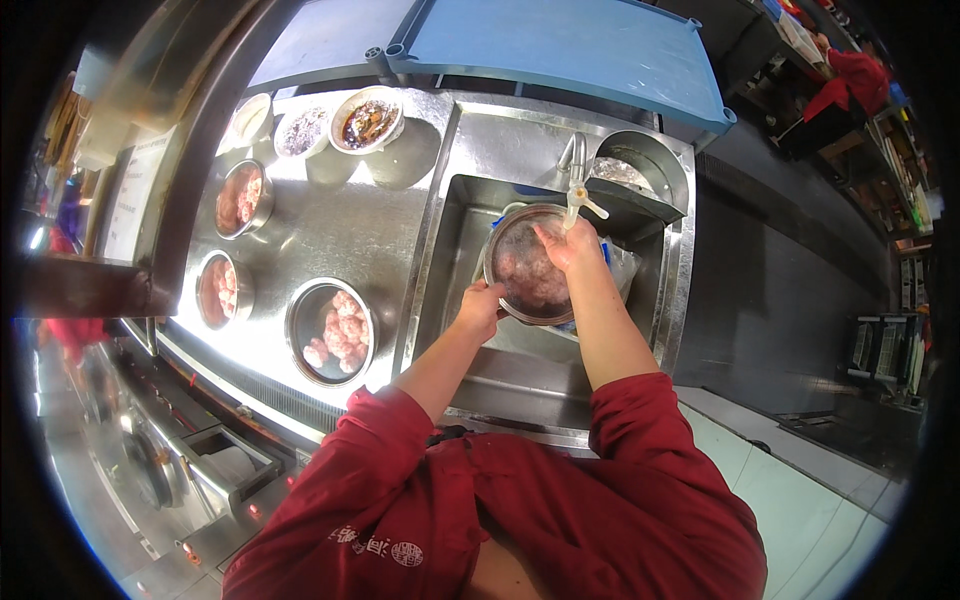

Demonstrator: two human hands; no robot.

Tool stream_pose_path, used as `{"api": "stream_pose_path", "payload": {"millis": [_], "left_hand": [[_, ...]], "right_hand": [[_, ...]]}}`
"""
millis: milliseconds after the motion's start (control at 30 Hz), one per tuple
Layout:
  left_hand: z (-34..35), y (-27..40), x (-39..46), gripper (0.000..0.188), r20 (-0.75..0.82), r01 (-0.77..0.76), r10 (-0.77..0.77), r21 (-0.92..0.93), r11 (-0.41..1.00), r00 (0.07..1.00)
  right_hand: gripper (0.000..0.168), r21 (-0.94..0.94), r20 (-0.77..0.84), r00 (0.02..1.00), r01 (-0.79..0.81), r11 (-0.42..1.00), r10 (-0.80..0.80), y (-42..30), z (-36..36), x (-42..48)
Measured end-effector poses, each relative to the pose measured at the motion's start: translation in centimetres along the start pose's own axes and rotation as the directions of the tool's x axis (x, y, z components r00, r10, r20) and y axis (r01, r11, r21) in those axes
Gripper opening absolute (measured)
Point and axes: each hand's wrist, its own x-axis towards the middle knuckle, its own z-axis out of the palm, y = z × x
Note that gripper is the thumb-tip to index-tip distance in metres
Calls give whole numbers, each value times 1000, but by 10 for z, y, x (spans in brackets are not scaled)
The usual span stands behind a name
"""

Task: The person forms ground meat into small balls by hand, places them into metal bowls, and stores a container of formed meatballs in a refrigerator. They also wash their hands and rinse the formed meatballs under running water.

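A round steel bowl [534,279] of water and pale pink meat pieces sits over the sink basin [469,225]. At its near left rim, my left hand [482,306] is closed on the bowl's edge. My right hand [568,246] is at the bowl's far right side, just below the tap [577,191], with some fingers reaching over the water. Whether it also grips the rim is hidden by the hand itself. Beneath the bowl, a clear plastic bag [624,266] and other items are partly covered.
Left on the steel counter [330,225] stand steel bowls of meat [341,334], [219,291], [244,199]. Behind them is a bowl of dark sauce [367,124]. A divided steel container [637,161] occupies the sink's back corner. Beyond is a blue shelf [555,52]; a person in red [855,86] stands far right.
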Motion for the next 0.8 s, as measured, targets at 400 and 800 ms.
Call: {"api": "stream_pose_path", "payload": {"millis": [400,800], "left_hand": [[-1,0,2,20,-23,1,0,8,1000,1000],[-7,-4,8,20,-13,12,-11,12,1000,1000]], "right_hand": [[27,-16,-58,998,7,1000,-8,-3,11,-19],[29,-24,11,1000,-17,1000,18,-4,11,-20]]}}
